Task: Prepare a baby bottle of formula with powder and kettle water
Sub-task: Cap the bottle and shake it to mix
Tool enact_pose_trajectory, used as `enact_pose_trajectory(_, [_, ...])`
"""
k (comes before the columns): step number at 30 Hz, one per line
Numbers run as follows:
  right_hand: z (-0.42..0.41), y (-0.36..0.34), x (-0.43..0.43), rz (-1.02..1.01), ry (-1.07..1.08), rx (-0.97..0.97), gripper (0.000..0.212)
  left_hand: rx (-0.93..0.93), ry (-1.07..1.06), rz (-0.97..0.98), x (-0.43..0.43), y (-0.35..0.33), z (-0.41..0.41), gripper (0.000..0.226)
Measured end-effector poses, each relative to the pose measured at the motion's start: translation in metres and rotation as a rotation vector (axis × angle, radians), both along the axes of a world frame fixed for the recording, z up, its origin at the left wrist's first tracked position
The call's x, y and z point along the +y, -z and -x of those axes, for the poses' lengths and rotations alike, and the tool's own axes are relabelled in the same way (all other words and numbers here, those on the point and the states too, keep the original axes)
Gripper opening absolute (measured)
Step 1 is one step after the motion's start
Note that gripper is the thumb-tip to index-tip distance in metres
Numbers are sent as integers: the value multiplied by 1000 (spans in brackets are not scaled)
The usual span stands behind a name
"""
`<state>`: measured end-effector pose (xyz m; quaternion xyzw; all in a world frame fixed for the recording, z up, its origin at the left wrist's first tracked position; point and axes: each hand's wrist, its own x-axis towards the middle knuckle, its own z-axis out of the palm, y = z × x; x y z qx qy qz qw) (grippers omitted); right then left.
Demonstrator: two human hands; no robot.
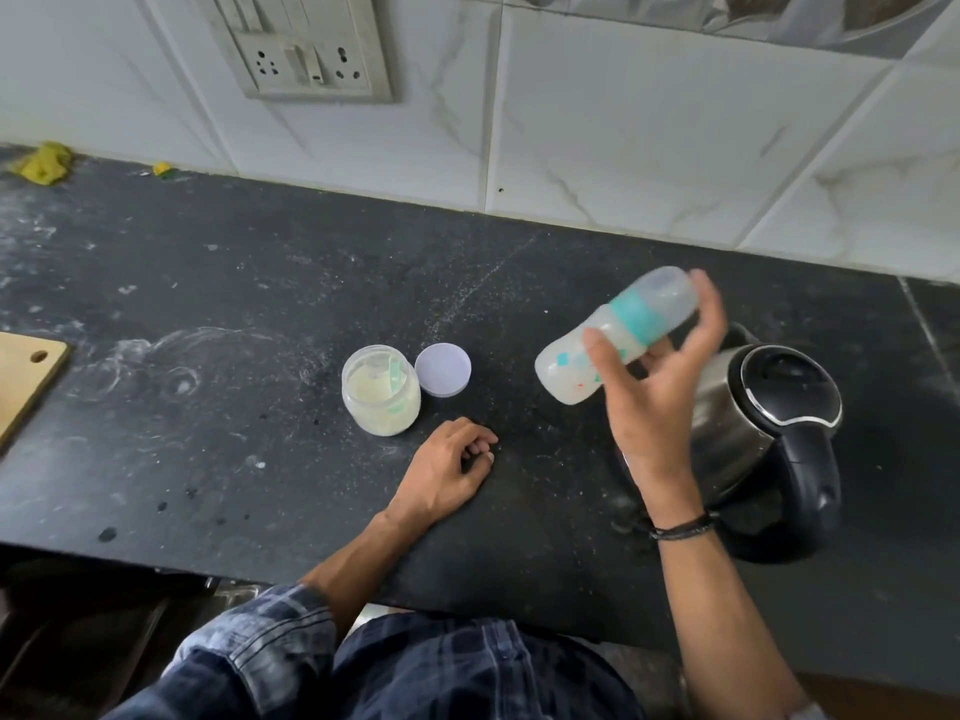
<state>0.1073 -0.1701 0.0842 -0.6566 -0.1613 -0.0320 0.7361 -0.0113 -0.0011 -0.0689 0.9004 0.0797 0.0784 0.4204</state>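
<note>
My right hand (pixel 657 392) holds a baby bottle (pixel 571 371) tilted almost on its side above the dark counter, cap end up and to the right. The bottle is milky white inside, with a teal collar and a clear cap on. It looks blurred. My left hand (pixel 447 467) rests on the counter with its fingers curled and nothing in it. Just beyond it stands an open jar of pale formula powder (pixel 381 391) with a green scoop inside. The jar's lilac lid (pixel 443 369) lies flat beside it on the right.
A steel kettle (pixel 769 439) with a black lid and handle stands on its base at the right, behind my right forearm. A wooden board (pixel 26 387) sits at the left edge. A yellow cloth (pixel 44 161) lies at the far left by the tiled wall.
</note>
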Motion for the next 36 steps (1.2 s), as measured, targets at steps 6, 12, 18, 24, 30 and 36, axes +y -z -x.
enact_pose_trajectory(6, [-1, -2, 2, -19, -30, -12, 89, 4, 7, 5, 0, 1, 0, 16])
enact_pose_trajectory(12, [6, -4, 8, -52, -4, 5, 90, 2, 2, 3, 0, 4, -1, 16])
enact_pose_trajectory(18, [5, -2, 6, 49, -46, -8, 92, -2, -11, 2, 1, 6, 0, 15])
enact_pose_trajectory(24, [-4, 3, 2, -37, 124, 46, 91, -2, -8, 3, 1, 5, -1, 15])
enact_pose_trajectory(30, [3, 5, 1, -71, 159, -102, 89, -21, -6, -4, 1, 3, 0, 16])
enact_pose_trajectory(36, [9, 4, 2, 13, 37, -46, 89, -18, 3, -1, 0, 3, 1, 16])
